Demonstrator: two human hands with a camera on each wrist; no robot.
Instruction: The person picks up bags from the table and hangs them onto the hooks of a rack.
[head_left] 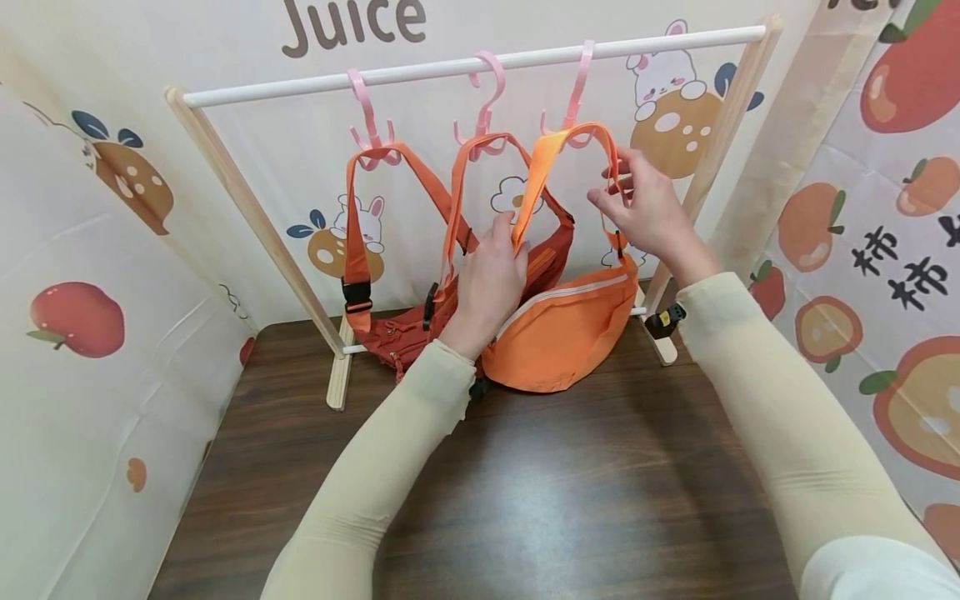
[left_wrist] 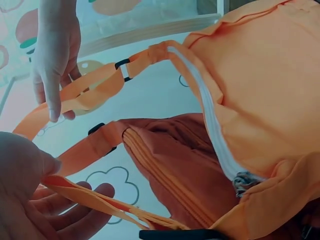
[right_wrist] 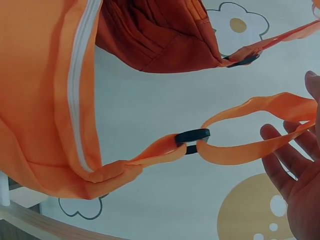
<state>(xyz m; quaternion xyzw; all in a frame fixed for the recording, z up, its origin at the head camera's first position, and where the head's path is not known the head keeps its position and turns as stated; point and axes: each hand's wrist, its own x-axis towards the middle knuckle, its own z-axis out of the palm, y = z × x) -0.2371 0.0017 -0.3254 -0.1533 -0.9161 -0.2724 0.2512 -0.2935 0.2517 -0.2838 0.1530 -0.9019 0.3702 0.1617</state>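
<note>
An orange waist bag [head_left: 562, 333] with a white zip hangs by its strap [head_left: 542, 167] from the right-hand pink hook [head_left: 576, 100]. My left hand [head_left: 491, 271] pinches the front run of that strap between thumb and fingers, seen closer in the left wrist view. On the other side, my right hand [head_left: 647, 204] is at the rear run, its fingers [right_wrist: 282, 172] loosely spread beside the strap near a black slider [right_wrist: 192, 137]. Behind my left hand, a rust-red waist bag [head_left: 551, 258] hangs from the middle hook [head_left: 483, 108]; my hand and the orange bag hide part of it.
A white rail [head_left: 300, 86] on a wooden stand [head_left: 255, 217] carries the hooks. Another dark red bag [head_left: 405, 332] hangs from the left hook [head_left: 367, 117], its base low near the brown table [head_left: 525, 500]. Fruit-printed cloth [head_left: 82, 417] surrounds the table.
</note>
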